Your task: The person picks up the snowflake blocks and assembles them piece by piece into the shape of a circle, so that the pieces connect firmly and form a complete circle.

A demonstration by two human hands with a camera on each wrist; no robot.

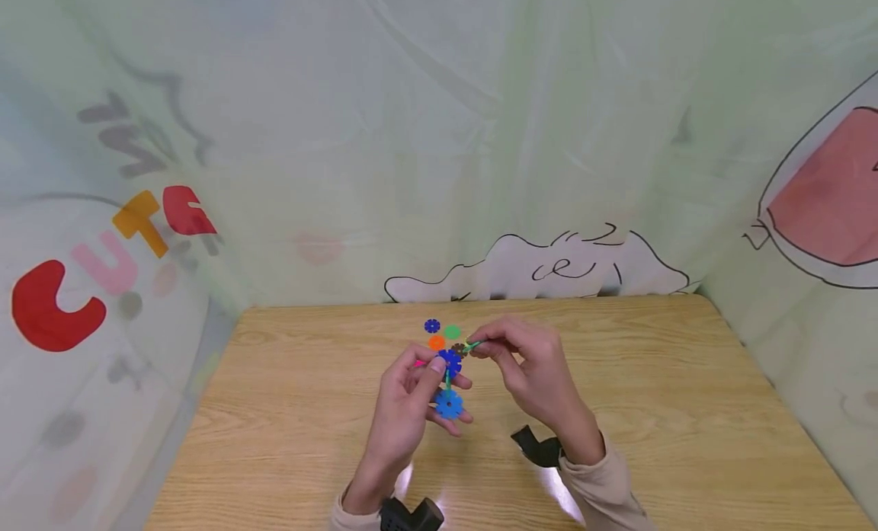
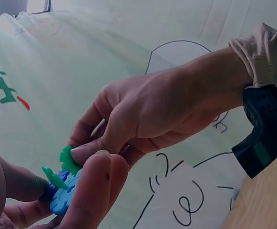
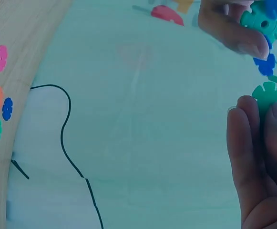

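Observation:
In the head view my left hand (image 1: 398, 409) pinches a joined set of snowflake discs between thumb and fingers. A dark blue disc (image 1: 451, 360) is at its top, a green disc (image 1: 449, 382) stands edge-on in the middle, and a light blue disc (image 1: 449, 404) is lowest. To the right, my right hand (image 1: 538, 363) pinches a separate green snowflake disc (image 3: 269, 95) between thumb and fingers. That disc is close to the dark blue one; the right wrist view shows a small gap between them. My left fingers partly hide the joined set.
Several loose snowflake discs lie on the wooden table (image 1: 295, 401) beyond my hands, among them a blue disc (image 1: 432, 326), an orange disc (image 1: 437, 340) and a pink disc (image 3: 1, 58). A printed curtain (image 1: 329, 158) hangs behind the table's far edge and along both sides.

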